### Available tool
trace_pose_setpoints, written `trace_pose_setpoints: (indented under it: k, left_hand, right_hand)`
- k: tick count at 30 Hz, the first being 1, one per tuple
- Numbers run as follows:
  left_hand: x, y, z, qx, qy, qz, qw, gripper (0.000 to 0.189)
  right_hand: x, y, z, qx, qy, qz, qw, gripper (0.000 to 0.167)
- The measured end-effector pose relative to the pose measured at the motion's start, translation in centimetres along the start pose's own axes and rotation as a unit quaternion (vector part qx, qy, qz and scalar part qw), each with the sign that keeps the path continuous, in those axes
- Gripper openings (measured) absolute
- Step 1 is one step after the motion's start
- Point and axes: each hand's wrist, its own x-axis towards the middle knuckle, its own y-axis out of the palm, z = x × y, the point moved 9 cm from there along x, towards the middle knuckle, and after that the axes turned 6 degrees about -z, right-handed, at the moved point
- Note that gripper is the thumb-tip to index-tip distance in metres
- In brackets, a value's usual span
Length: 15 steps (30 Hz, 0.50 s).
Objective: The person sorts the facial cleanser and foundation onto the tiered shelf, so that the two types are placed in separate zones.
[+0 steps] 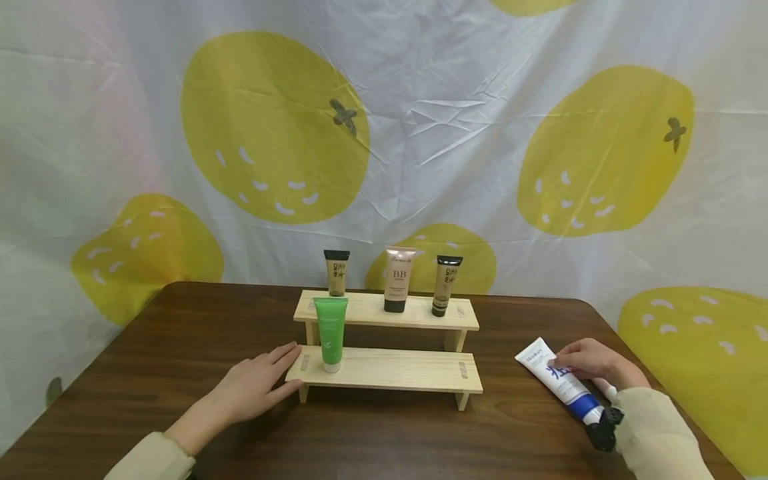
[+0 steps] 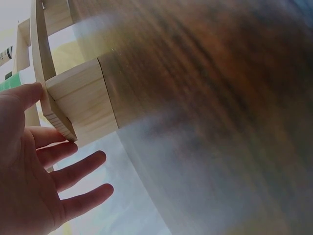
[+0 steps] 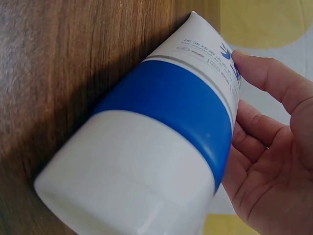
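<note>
In the head view, my right hand (image 1: 591,360) pinches a white squeeze tube (image 1: 555,379) with a blue band, thumb on its printed face and fingers behind. The tube slants at the table's right side, its cap end toward me. The right wrist view shows its white cap (image 3: 127,161) close to the wood. My left hand (image 1: 255,387), fingers extended, touches the left end of the lower step of a wooden two-step stand (image 1: 396,370); thumb and forefinger lie at its edges in the left wrist view. A green squeeze tube (image 1: 331,333) stands cap-down on that step, near my left fingers.
Along the upper step stand a gold tube (image 1: 337,273) with a black end at left, a pink BB cream tube (image 1: 398,280) in the middle and another gold tube (image 1: 445,287) at right. Behind the dark wooden table (image 1: 384,440) hangs a fruit-print curtain (image 1: 432,167).
</note>
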Motion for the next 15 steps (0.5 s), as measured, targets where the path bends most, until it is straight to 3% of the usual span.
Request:
trace_pose_setpoints:
  k: [15]
  left_hand:
    - [0.06,0.24,0.13,0.000,-0.001,0.003,1.0000,0.063]
  right_hand:
    - [-0.58,-0.15,1.02,-0.018,-0.024,-0.023,0.9993,0.034]
